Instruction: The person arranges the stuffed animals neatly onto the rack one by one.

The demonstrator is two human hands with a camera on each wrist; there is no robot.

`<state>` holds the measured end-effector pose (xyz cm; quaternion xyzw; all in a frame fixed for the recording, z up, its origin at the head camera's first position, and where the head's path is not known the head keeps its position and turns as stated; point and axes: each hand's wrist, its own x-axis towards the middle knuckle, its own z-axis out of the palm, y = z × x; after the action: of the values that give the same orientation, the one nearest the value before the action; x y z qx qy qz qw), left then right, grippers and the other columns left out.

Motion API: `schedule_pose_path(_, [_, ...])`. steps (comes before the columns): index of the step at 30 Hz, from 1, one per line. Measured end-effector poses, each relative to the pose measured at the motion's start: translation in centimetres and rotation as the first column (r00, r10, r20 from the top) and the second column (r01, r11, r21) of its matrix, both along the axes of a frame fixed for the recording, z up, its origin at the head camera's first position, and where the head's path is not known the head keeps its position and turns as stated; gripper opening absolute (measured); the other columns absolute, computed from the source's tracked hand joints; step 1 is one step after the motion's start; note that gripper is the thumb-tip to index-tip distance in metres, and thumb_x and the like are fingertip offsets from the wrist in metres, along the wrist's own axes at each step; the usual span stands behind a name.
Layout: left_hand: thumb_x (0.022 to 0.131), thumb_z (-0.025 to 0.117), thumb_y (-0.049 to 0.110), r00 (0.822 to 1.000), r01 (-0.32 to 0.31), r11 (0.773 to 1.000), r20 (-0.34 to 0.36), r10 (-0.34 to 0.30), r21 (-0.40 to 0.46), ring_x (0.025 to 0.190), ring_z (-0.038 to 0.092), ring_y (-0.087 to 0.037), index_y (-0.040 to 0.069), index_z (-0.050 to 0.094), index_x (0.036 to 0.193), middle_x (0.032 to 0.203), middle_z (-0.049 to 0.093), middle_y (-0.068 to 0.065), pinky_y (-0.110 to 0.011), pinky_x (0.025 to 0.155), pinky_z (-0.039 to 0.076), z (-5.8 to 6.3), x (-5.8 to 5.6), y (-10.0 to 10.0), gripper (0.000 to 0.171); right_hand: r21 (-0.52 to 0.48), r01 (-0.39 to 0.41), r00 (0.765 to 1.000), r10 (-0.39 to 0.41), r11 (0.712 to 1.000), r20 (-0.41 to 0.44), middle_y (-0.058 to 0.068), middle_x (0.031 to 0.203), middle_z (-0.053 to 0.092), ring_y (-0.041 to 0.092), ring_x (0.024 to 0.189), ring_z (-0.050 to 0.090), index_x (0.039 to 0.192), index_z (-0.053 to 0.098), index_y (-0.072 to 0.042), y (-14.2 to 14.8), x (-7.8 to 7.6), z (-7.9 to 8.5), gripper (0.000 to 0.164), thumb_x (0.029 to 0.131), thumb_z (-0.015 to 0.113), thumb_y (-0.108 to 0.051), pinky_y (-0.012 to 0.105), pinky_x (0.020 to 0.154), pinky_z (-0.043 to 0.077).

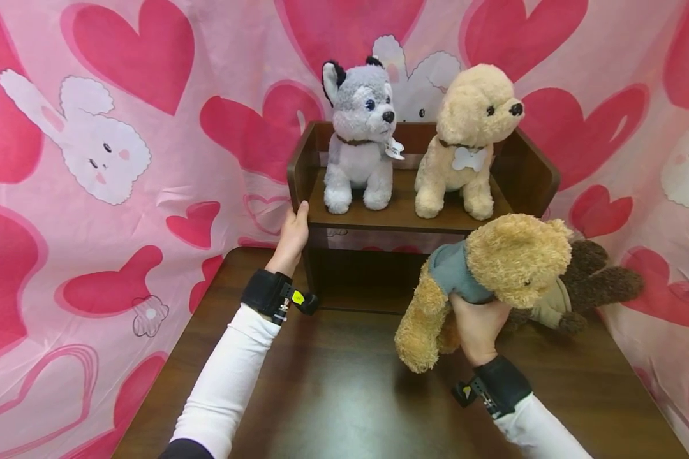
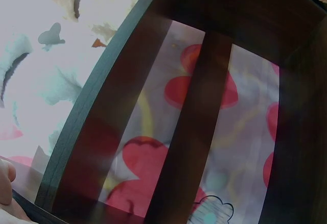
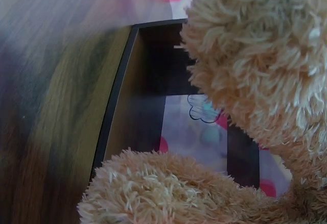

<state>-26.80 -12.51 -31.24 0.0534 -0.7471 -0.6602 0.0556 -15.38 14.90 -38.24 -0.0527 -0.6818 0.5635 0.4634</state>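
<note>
While the left hand rests against the left side of the dark wooden shelf, its thumb lies along the near edge; the other fingers go out of sight behind the panel, so I cannot tell how far they curl. The right hand has its fingers closed around the body of a golden-brown teddy bear, just below its blue-grey shirt, though much of that grip is hidden by fur. The bear is tilted over above the table, near the right end of the shelf, its head toward the right and its legs toward the left. On the upper board sit a grey husky plush at left and a cream puppy plush at right, apart from each other. A dark brown plush lies on the table at far right, partly hidden by the bear

As for handling, the bear is probably light, soft and hard to damage, with fur that gives good friction. Its head looks bulky beside the body, so a one-handed hold may let it tip; the trunk under the shirt seems the surest place to grasp, while a leg would likely flop
</note>
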Motion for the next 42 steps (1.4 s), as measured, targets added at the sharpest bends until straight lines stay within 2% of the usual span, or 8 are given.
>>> schedule_pose_path(5, [0.099,0.033,0.034,1.000,-0.001,1.000,0.009,0.001,-0.005,0.137,0.012,-0.024,-0.004,0.009,0.143,0.150,0.013,-0.016,-0.037,0.111,0.010,-0.1,0.0,0.0,0.063,-0.003,0.017,1.000,-0.017,1.000,0.001,0.005,0.116,0.046,0.020,0.111,0.043,0.123,0.040,0.008,-0.8,-0.4,-0.3,0.070,0.058,0.067,0.011,0.025,0.096,0.031])
schedule_pose_path(8, [0.099,0.032,0.036,1.000,0.004,1.000,0.027,-0.004,-0.013,0.138,0.008,-0.023,-0.002,0.005,0.144,0.151,0.009,-0.014,-0.036,0.111,0.008,-0.1,0.0,0.0,0.065,-0.026,0.010,1.000,-0.009,1.000,0.003,0.001,0.114,0.046,0.019,0.109,0.043,0.123,0.041,0.007,-0.8,-1.1,-1.2,0.071,0.057,0.068,0.011,0.025,0.094,0.032])
schedule_pose_path(12, [0.098,0.032,0.038,0.999,0.008,1.000,0.042,-0.007,-0.018,0.138,0.006,-0.023,-0.001,0.003,0.144,0.151,0.006,-0.013,-0.036,0.111,0.007,-0.1,-0.1,-0.1,0.067,-0.037,0.005,1.000,-0.004,0.999,0.009,0.004,0.116,0.048,0.017,0.110,0.044,0.124,0.042,0.005,-0.8,-2.2,-2.7,0.074,0.056,0.070,0.010,0.026,0.095,0.032])
schedule_pose_path(19, [0.098,0.032,0.038,0.999,0.008,1.000,0.041,-0.007,-0.014,0.138,0.007,-0.022,0.002,0.005,0.145,0.152,0.008,-0.011,-0.037,0.111,0.008,-0.1,-0.2,-0.2,0.066,-0.031,-0.020,1.000,0.020,0.999,-0.011,0.013,0.120,0.048,0.020,0.113,0.043,0.126,0.041,0.004,-1.9,-2.6,-3.5,0.075,0.057,0.070,0.006,0.028,0.097,0.031])
schedule_pose_path(22, [0.098,0.032,0.038,0.999,0.006,1.000,0.037,-0.006,-0.003,0.138,0.009,-0.022,0.002,0.006,0.145,0.151,0.009,-0.012,-0.037,0.111,0.009,-0.1,-0.2,-0.2,0.065,-0.031,-0.036,0.999,0.035,0.999,-0.016,0.017,0.121,0.046,0.023,0.114,0.042,0.126,0.039,0.007,-2.8,-2.1,-2.7,0.074,0.057,0.067,0.009,0.028,0.098,0.030])
schedule_pose_path(29, [0.098,0.033,0.038,0.999,-0.001,1.000,0.035,0.001,0.002,0.137,0.010,-0.023,0.000,0.007,0.145,0.151,0.011,-0.013,-0.038,0.111,0.010,0.0,0.0,0.0,0.065,-0.021,-0.065,0.998,0.065,0.998,0.004,0.019,0.119,0.048,0.023,0.111,0.043,0.123,0.040,0.009,-3.6,-2.5,-3.2,0.072,0.055,0.062,0.011,0.026,0.095,0.032])
schedule_pose_path(33, [0.098,0.033,0.037,1.000,0.001,1.000,0.027,-0.001,-0.004,0.137,0.012,-0.024,0.001,0.009,0.145,0.151,0.012,-0.013,-0.038,0.111,0.011,0.0,0.1,0.0,0.063,-0.038,-0.090,0.996,0.089,0.995,-0.010,0.021,0.116,0.048,0.023,0.109,0.044,0.121,0.041,0.012,-4.8,-1.5,-1.7,0.070,0.055,0.062,0.013,0.025,0.094,0.032])
schedule_pose_path(42, [0.099,0.032,0.035,1.000,0.005,1.000,-0.008,-0.005,-0.004,0.137,0.014,-0.024,0.000,0.013,0.144,0.150,0.015,-0.014,-0.038,0.111,0.012,0.0,0.0,0.0,0.060,-0.073,-0.148,0.986,0.141,0.986,-0.093,0.004,0.115,0.049,0.013,0.109,0.045,0.121,0.040,0.011,-6.4,-1.3,-1.2,0.069,0.058,0.071,0.011,0.028,0.097,0.033])
